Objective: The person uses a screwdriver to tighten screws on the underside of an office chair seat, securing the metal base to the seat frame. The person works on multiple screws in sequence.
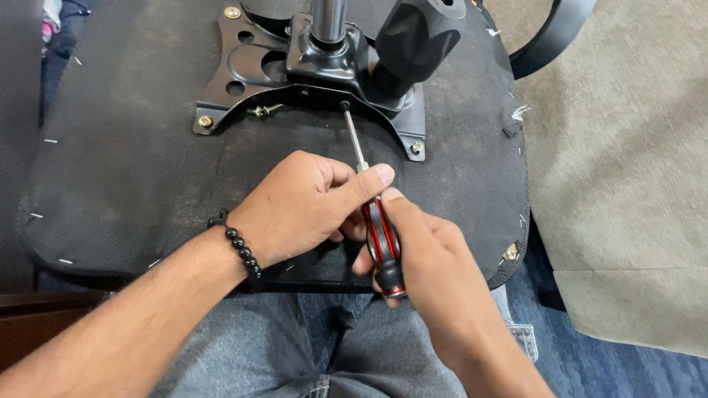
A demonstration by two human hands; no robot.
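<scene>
An upturned chair seat (133,169) covered in black mesh fabric lies across my lap. A black metal mounting plate (251,74) with a gas cylinder post (328,22) is bolted to it. A screwdriver (352,136) with a red and black handle points at the plate's near edge, its tip touching a screw there. My left hand (302,206), with a black bead bracelet on the wrist, pinches the shaft where it meets the handle. My right hand (428,258) wraps around the handle's lower end.
A black knob (417,37) juts from the mechanism at the right of the post. A loose brass bolt (264,111) lies at the plate's edge. A beige cushion (627,184) sits on the right, over blue carpet (590,361). A curved black armrest (553,37) shows top right.
</scene>
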